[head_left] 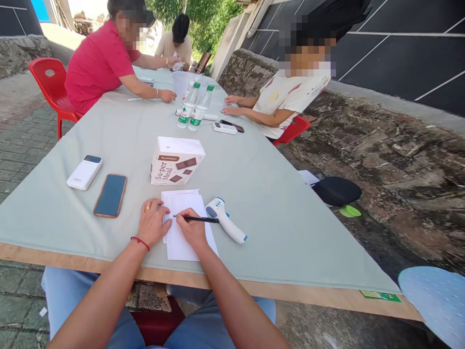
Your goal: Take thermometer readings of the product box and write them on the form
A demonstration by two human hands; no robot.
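The sheet of paper (pixel 181 232) is being pinned flat on the table (pixel 272 203) by the left hand (pixel 152 222), fingers spread; a pen (pixel 198 219) is being clenched in the right hand's (pixel 192 228) grip, tip on the sheet.

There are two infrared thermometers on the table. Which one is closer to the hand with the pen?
The blue-tipped infrared thermometer, lying just beside the right hand and its pen. The other thermometer lies far up the table.

— Where's the open cloth?
— Right of the thermometer (pixel 225 220), a wide bare stretch of table (pixel 290 213).
— And ahead?
— The box (pixel 176 160) stands just beyond the paper (pixel 183 225); phone (pixel 110 195) and power bank (pixel 84 171) crowd the left. The far clutter by the bottles (pixel 194 106) is, I think, pens.
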